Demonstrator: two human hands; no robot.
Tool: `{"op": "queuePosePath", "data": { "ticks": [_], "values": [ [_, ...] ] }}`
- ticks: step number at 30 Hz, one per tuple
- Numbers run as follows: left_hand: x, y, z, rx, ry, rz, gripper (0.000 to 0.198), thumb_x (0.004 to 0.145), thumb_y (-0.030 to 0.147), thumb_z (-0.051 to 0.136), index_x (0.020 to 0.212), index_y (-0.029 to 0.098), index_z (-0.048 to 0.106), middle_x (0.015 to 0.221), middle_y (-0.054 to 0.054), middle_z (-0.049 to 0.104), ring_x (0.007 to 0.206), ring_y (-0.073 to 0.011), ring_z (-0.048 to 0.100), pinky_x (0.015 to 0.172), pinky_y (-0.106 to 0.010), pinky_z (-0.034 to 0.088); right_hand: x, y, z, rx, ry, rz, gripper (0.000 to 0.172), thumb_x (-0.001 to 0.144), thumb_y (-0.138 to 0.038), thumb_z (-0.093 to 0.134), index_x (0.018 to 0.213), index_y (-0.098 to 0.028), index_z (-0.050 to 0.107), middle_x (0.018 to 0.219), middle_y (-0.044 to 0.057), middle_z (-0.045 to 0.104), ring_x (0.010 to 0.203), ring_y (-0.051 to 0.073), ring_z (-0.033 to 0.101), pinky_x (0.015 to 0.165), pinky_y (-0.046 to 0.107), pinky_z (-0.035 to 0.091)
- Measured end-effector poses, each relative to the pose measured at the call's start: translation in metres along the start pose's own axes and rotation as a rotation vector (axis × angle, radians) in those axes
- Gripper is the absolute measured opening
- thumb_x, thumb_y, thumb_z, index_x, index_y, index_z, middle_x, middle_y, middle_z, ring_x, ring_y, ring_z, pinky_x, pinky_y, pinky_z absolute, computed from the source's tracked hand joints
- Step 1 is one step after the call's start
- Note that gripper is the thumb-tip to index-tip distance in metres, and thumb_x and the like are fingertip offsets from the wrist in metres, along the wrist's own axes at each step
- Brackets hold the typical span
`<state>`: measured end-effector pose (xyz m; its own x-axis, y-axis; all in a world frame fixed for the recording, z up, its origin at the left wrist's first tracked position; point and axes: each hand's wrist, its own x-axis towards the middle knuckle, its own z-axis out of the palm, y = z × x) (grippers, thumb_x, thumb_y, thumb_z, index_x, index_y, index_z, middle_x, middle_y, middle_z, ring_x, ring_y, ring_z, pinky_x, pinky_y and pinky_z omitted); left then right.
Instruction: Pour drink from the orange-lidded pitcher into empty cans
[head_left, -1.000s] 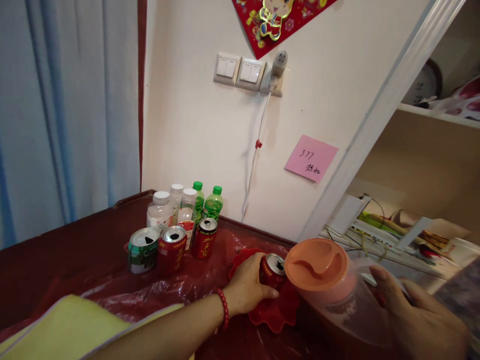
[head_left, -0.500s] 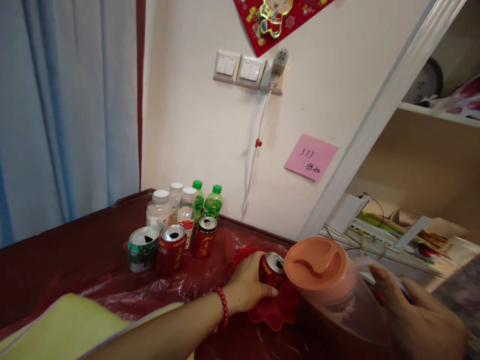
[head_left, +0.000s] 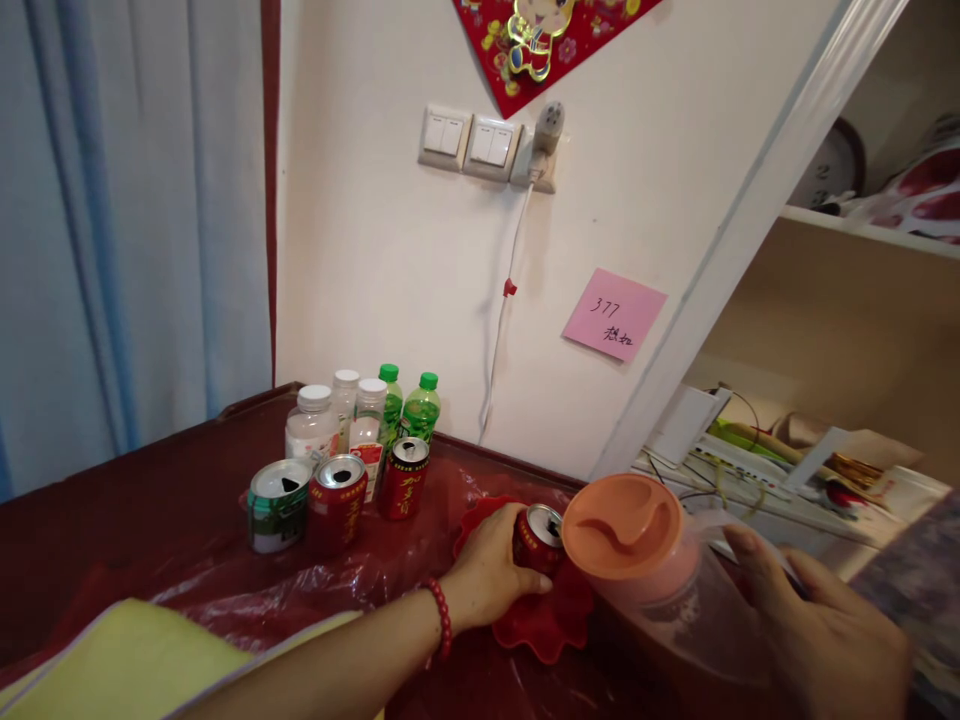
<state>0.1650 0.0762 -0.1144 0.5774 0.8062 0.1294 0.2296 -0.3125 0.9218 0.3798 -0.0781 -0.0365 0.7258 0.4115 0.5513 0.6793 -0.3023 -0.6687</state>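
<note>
We close the left hand (head_left: 487,570) around the open red metal can (head_left: 531,550), located in the scalloped red plastic tray (head_left: 544,628). We grip the translucent plastic pitcher (head_left: 694,610) by its handle with the right hand (head_left: 836,615); its round orange lid (head_left: 622,530) leans to the can's mouth (contact cannot be confirmed). By our judgement, positioning is complete; flow is not visible, and both items remain to be released. Compared with the earlier frame, our view shifts slightly; both grips are unchanged.

377 想如 on pink note (head_left: 615,315), 加多宝 on red can (head_left: 405,488), 2 on clock (head_left: 838,170)
</note>
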Motion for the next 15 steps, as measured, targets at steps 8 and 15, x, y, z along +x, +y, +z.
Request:
{"op": "queuePosePath", "data": {
  "ticks": [8,15],
  "values": [
    [0.0002,-0.0017,0.0006,-0.003,-0.002,0.002,0.073,0.059,0.018,0.089,0.126,0.023,0.060,0.131,-0.005,0.067,0.121,-0.0287,0.059,0.104,-0.038,0.044,-0.0005,-0.0051,0.0000,0.024,-0.014,0.110,0.068,0.074,-0.090,0.053,0.074,-0.023,0.066,0.057,-0.002,0.050,0.067,0.022,0.050,0.061,0.032,0.035],
    [-0.0010,0.0026,-0.0012,0.002,-0.003,-0.004,0.072,0.059,0.017,0.090,0.125,0.022,0.060,0.130,-0.005,0.067,0.121,-0.0283,0.059,0.104,-0.038,0.044,0.0014,0.0005,0.0011,0.002,-0.005,0.098,0.070,0.073,-0.092,0.052,0.073,-0.022,0.066,0.060,0.000,0.053,0.068,0.022,0.051,0.062,0.032,0.036]
  ]
}}
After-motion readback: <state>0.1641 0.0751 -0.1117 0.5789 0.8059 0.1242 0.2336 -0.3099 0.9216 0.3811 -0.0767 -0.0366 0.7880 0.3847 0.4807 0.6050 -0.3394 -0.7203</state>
